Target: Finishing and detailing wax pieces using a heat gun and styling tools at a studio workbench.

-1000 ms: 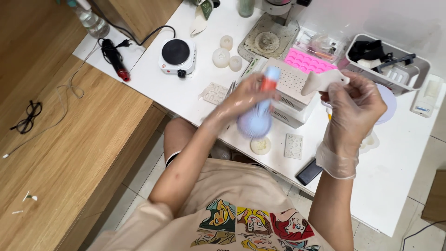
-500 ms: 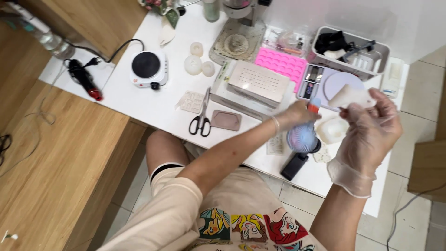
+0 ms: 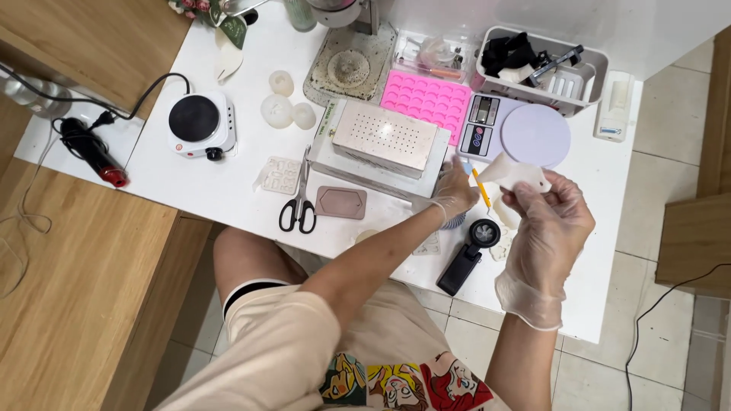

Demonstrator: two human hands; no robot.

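Note:
My left hand (image 3: 454, 192), in a thin clear glove, reaches across the white table (image 3: 228, 190) and is closed around a blue rubber bulb blower (image 3: 457, 222). Its thin orange nozzle (image 3: 481, 189) points up toward the right hand. My right hand (image 3: 550, 228), also gloved, pinches a small flat white piece (image 3: 521, 173) just above the table's edge, in front of a lilac kitchen scale (image 3: 533, 133). The two hands are close together, the nozzle nearly touching the white piece.
A perforated metal box (image 3: 384, 137) sits beside the left hand. Also on the table: scissors (image 3: 299, 204), a brown tag-shaped mould (image 3: 340, 202), a pink silicone mould (image 3: 430, 97), a hot plate (image 3: 194, 123), a white basket (image 3: 601, 72), a black hand tool (image 3: 463, 262).
The view has shifted over the table. My left hand with the bulb blower sits lower and further left of the right hand, which still holds the white piece.

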